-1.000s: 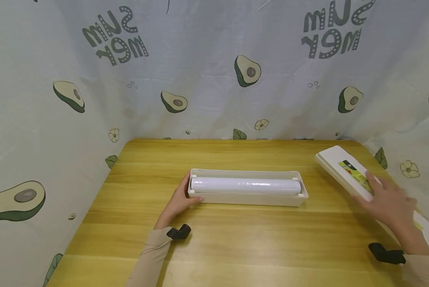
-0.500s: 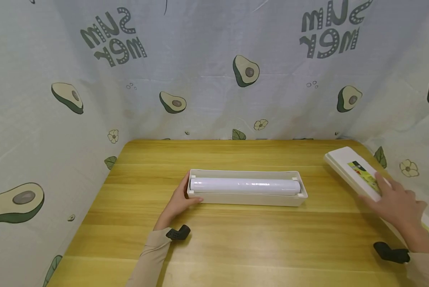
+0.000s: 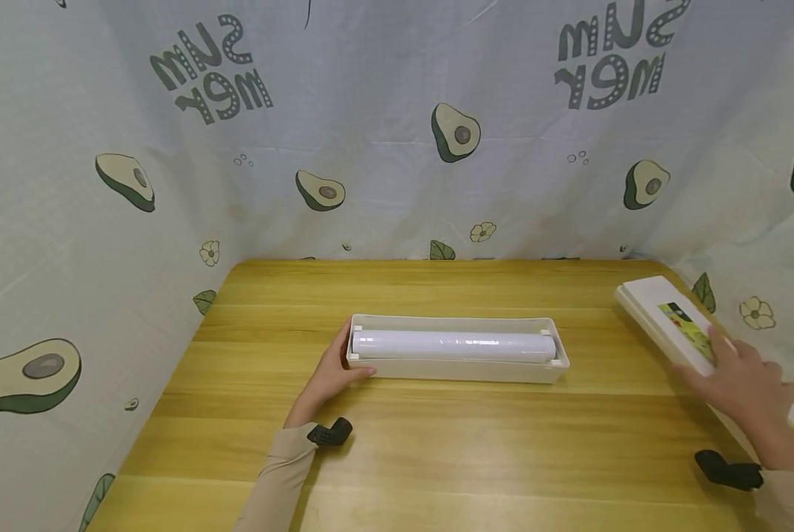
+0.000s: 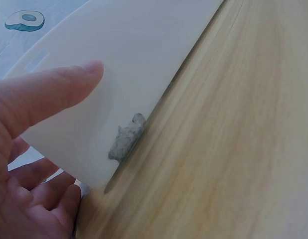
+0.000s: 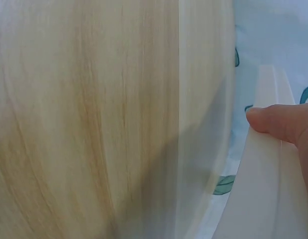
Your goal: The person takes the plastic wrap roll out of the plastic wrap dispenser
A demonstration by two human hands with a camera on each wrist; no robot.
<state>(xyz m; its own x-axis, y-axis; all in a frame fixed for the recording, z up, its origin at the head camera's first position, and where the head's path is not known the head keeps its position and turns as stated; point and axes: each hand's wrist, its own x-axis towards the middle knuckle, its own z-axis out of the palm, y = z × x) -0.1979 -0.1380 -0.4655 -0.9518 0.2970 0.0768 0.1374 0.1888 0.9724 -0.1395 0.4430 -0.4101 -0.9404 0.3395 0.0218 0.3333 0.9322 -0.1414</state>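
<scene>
A long white open box (image 3: pixel 463 371) sits mid-table in the head view, holding a shiny roll of plastic wrap (image 3: pixel 453 346). My left hand (image 3: pixel 330 373) grips its left end, thumb on the front wall and fingers behind the end. In the left wrist view the thumb lies on the white wall (image 4: pixel 159 45), near a ragged grey patch (image 4: pixel 128 138). Off at the right, my right hand (image 3: pixel 745 388) holds a long white lid (image 3: pixel 649 295) with a green and yellow label. The right wrist view shows its thumb on the lid's side (image 5: pixel 256 184); the other fingers are hidden.
The wooden table (image 3: pixel 476 443) has rounded far corners. A pale curtain (image 3: pixel 383 89) printed with avocados hangs around its back and sides. The lid slants near the table's right edge. Black devices are strapped at both wrists.
My right hand and the lid have shifted rightward, toward the table's right edge. The left hand, the box and the roll stay where they were.
</scene>
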